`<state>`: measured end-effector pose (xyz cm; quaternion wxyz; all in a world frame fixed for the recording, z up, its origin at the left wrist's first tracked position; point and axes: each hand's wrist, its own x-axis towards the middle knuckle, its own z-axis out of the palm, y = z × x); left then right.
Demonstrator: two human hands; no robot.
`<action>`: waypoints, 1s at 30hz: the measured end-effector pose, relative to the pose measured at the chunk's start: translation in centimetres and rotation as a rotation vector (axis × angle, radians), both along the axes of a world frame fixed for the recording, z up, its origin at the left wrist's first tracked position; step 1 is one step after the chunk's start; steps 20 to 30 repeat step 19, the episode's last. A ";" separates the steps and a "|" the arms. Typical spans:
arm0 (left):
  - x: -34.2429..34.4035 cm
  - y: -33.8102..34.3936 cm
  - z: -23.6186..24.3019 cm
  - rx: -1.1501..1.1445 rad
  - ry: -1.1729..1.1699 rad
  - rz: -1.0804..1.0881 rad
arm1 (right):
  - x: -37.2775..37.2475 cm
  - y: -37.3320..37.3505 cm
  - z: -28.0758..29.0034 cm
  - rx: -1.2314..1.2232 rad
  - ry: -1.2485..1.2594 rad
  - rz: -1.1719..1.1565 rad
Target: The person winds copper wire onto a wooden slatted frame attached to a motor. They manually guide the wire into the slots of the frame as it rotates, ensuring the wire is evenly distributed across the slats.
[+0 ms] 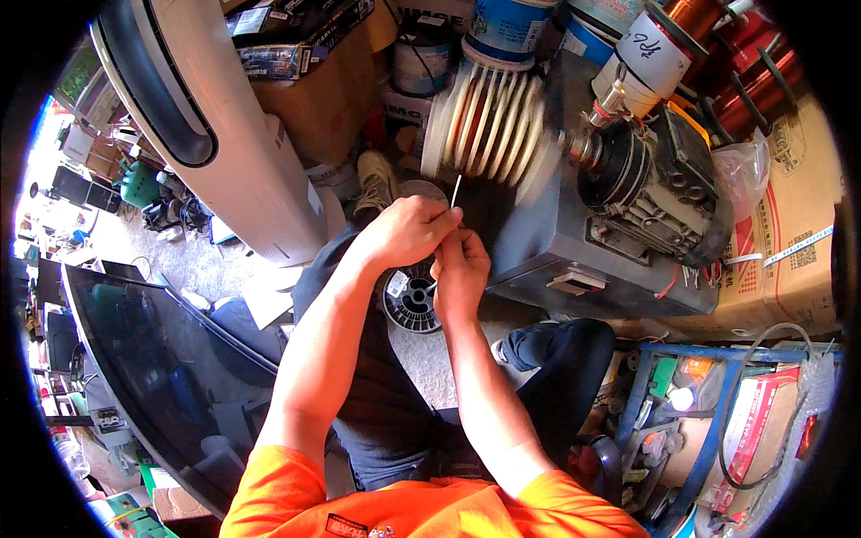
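In front of me my left hand (408, 231) is closed, its fingertips pinching a thin white tube (457, 192) that points up and away. Just below it, my right hand (461, 267) is also closed, thumb and fingers together against the left fingertips; what it grips is hidden. Beyond the tube's tip is a winding former (489, 124) with several pale ribs, its ends smeared as if turning. It sits on the shaft of a dark motor-driven winding machine (659, 184). Under my hands, a black wire spool (411, 298) rests on the floor between my legs.
A tall white appliance (242, 143) leans at the left, above a dark flat screen panel (161, 359). Copper wire spools (753, 85) and buckets (509, 31) crowd the back. A cardboard box (780, 215) and a blue-framed rack (686, 430) stand to the right.
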<state>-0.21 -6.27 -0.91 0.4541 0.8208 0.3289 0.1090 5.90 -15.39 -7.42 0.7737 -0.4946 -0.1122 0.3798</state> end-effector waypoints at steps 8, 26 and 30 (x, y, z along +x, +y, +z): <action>0.0 0.0 0.1 -0.018 -0.012 0.003 | 0.1 0.2 0.0 0.017 -0.030 -0.016; 0.0 0.1 0.2 -0.006 -0.013 0.008 | 0.2 0.3 -0.4 0.029 -0.016 -0.008; 0.0 0.1 0.2 -0.006 -0.013 0.008 | 0.2 0.3 -0.4 0.029 -0.016 -0.008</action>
